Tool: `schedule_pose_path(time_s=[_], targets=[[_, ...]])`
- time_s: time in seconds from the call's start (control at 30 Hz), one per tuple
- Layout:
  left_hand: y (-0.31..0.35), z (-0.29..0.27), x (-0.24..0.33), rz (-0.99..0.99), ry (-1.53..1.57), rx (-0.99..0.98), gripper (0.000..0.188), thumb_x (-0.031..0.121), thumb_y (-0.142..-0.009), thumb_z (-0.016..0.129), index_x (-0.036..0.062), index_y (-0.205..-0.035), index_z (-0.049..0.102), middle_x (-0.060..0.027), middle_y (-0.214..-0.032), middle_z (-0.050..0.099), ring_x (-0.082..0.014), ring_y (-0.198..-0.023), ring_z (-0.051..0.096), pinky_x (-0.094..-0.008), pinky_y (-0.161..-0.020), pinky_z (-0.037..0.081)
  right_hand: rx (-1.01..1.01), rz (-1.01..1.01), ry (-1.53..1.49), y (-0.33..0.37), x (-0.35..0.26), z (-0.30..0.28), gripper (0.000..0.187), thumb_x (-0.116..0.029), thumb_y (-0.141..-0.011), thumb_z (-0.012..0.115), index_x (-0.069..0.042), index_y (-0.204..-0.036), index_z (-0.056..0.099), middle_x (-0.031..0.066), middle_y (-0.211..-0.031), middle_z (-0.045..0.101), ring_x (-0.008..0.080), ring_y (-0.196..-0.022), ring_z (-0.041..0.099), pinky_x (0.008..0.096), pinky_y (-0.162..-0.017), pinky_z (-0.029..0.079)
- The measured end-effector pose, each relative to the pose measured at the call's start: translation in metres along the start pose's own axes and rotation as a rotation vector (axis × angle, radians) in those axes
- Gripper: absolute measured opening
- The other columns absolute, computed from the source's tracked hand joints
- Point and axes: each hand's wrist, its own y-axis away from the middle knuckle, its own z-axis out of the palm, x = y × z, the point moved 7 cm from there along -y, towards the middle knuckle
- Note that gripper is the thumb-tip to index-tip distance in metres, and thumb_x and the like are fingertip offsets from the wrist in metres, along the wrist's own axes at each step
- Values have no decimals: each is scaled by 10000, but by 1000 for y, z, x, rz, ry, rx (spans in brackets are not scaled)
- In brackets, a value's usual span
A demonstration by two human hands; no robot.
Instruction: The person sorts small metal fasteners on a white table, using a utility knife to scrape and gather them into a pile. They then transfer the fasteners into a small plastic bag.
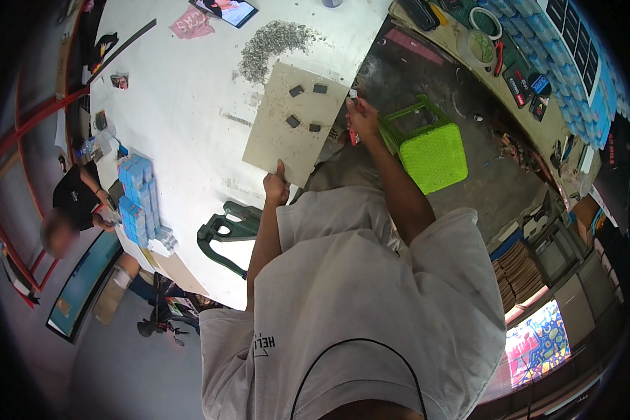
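A beige rectangular board (pixel 287 143) lies at a slant by the right edge of the white table. On it are several small dark rectangular pieces, one of them a dark piece (pixel 297 91) at the far left of the group. My left hand (pixel 277 185) grips the board's near edge, thumb on top and fingers hidden beneath. Just off the board's right side, my right hand (pixel 362 120) is closed round a small red-handled tool (pixel 353 134); its kind is too small to make out. Past the board's far edge, dark grey bits (pixel 276 43) are scattered on the table.
A bright green stool (pixel 434 157) stands right of my right arm. Left of my left forearm is a dark green plastic chair (pixel 241 215). Stacked blue boxes (pixel 137 199) and another person (pixel 77 196) are at the left; a cluttered workbench (pixel 532 133) runs along the right.
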Motion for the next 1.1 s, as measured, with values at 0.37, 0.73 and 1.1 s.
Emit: schedule_pose_path(time_s=[0.37, 0.73, 1.1], targets=[[9, 7, 7, 13, -2, -5, 492, 221, -1019, 662, -75, -1376, 498, -169, -1286, 625, -289, -1142, 652, -431, -936, 613, 115, 170, -273, 22, 26, 4, 320, -298, -902, 808, -13, -982, 687, 56, -689, 659, 139, -469, 569, 325, -432, 471], [6, 1, 7, -3, 8, -15, 531, 257, -994, 703, -41, -1386, 503, -124, -1237, 651, -243, -1068, 674, -378, -870, 624, 156, 130, -271, 6, 5, 17, 268, -218, -804, 887, -57, -779, 674, 39, -691, 679, 122, -463, 553, 305, -406, 462], [4, 1, 5, -13, 9, -27, 560, 271, -987, 715, -8, -1417, 491, -116, -1268, 634, -244, -1118, 647, -384, -910, 597, 123, 129, -183, 6, -9, 22, 283, -210, -806, 881, -85, -710, 645, 11, -657, 641, 120, -465, 552, 298, -413, 463]])
